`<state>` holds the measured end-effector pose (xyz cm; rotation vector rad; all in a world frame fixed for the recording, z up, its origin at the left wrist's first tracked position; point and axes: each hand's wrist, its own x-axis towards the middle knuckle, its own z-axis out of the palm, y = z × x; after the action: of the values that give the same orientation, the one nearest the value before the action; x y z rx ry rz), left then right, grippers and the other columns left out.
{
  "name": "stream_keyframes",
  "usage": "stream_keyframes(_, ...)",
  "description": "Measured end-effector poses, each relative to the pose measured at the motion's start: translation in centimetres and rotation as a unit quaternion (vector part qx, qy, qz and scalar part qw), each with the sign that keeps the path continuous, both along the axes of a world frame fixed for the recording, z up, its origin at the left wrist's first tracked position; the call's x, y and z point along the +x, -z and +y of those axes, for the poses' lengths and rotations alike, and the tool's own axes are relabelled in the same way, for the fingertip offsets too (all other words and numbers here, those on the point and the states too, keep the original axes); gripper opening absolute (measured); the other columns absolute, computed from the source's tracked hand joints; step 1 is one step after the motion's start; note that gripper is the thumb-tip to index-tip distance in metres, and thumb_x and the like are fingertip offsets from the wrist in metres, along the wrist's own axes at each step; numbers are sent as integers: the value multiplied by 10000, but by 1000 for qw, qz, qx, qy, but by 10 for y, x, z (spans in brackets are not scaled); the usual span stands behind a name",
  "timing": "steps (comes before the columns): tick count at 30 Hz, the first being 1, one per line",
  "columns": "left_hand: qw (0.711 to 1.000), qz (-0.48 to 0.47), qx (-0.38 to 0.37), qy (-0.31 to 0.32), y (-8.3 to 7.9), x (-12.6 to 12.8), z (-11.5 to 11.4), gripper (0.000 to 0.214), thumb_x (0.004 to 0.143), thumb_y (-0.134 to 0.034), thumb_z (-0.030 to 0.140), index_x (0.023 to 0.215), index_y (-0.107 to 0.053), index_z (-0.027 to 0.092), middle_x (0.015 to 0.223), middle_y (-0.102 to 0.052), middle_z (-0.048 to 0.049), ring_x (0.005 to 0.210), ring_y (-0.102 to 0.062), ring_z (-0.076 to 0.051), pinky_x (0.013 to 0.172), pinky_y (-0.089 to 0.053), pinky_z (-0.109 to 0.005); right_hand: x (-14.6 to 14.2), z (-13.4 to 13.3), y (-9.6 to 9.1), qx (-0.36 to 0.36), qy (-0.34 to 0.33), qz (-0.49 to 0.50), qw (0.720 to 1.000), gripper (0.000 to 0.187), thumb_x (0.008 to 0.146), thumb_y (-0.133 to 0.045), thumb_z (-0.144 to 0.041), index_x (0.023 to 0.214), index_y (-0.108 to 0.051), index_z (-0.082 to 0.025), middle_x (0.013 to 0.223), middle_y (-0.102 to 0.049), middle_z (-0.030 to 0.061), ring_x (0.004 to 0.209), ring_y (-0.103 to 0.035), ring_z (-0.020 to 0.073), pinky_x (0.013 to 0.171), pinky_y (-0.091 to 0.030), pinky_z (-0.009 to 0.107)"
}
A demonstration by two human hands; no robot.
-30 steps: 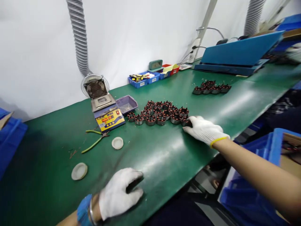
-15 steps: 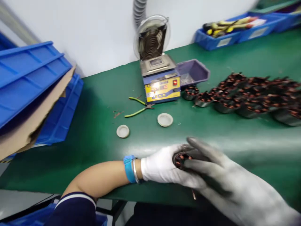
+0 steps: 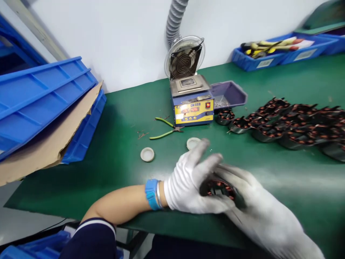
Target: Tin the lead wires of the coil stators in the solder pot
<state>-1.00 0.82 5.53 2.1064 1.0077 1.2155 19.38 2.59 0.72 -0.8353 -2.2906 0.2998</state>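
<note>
Between my two gloved hands is a motor stator point(image 3: 222, 189), a dark ring with copper windings. My left hand point(image 3: 190, 183), in a white glove, has its thumb along the near side of the ring. Two of its fingers are raised and spread above the ring; the others are partly hidden. Wrapped round the right side is my right hand point(image 3: 257, 201), its grey-stained fingers over the far rim and somewhat blurred. The hands cover much of the stator's outer wall.
More stators point(image 3: 299, 126) crowd the right of the green table point(image 3: 121, 126). Behind my hands are a solder pot point(image 3: 192, 108), green-handled pliers point(image 3: 164, 135), two small dishes point(image 3: 147, 154) and a purple bin point(image 3: 231, 94). Blue crates point(image 3: 48, 93) lean at left; tool trays point(image 3: 258, 59) stand at back.
My left fingers have lifted and spread from the stator. The right fingers have shifted from across its top to its far and right side. The view has shifted slightly.
</note>
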Motion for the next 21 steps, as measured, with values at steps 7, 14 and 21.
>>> stream_keyframes(7, 959, 230, -160, -38, -29, 0, 0, 464, 928, -517, 513, 595, -487, 192, 577, -496, -5, 579, -491, -139, 597, -373, -292, 19, 9, -18, 120, 8, -56, 991, 380, 929, -464, -294, 1287, -487, -169, 1141, -640, 132, 991, -690, 214, 841, -619, 311)
stream_keyframes(14, 930, -56, -363, -5, -53, -10, -11, 361, 774, -706, 482, 692, -519, 185, 655, -514, 29, 627, -446, -99, 587, -391, -233, 31, 15, -28, 125, 59, -53, 989, 369, 927, -493, -312, 1255, -501, -143, 1100, -647, 135, 975, -692, 215, 854, -614, 298)
stream_keyframes(21, 851, -78, -519, 9, -28, 4, -2, 361, 800, -657, 511, 685, -545, 187, 566, -549, 37, 466, -477, -84, 461, -380, -215, 21, 15, -22, 89, 51, -37, 994, 378, 898, -512, -294, 1255, -505, -169, 1117, -660, 116, 986, -691, 206, 858, -616, 305)
